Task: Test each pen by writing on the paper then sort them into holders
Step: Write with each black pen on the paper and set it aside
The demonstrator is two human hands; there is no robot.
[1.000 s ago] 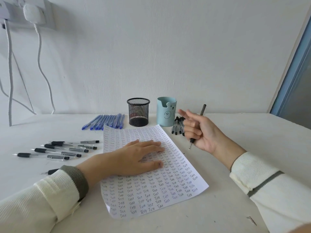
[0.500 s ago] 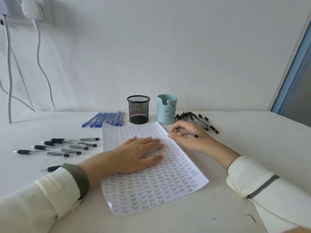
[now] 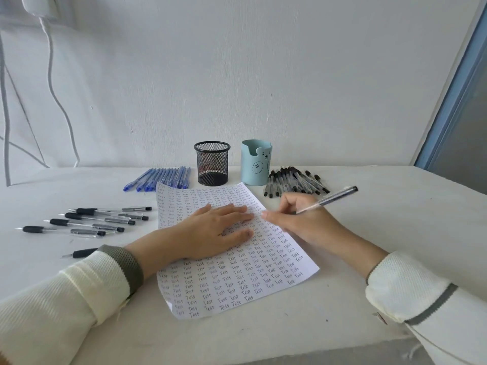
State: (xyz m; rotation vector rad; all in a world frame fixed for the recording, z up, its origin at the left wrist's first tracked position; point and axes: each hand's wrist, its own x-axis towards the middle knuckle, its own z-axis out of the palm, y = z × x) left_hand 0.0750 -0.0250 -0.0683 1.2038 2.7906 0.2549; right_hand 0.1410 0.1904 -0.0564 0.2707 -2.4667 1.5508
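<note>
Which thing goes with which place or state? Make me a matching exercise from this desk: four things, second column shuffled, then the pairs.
Things
1. blue pens
2. black-capped pens
3. left hand
4. right hand

Place or state
A. grips a pen
B. lying left of the black mesh holder
C. flat on the paper
D. lying right of the blue bear holder

Pairs: 1-B, 2-D, 3-C, 4-A

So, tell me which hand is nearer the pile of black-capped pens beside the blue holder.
Right. The right hand, holding a pen, is just in front of the pile; the left hand lies flat on the paper, farther left.
</note>
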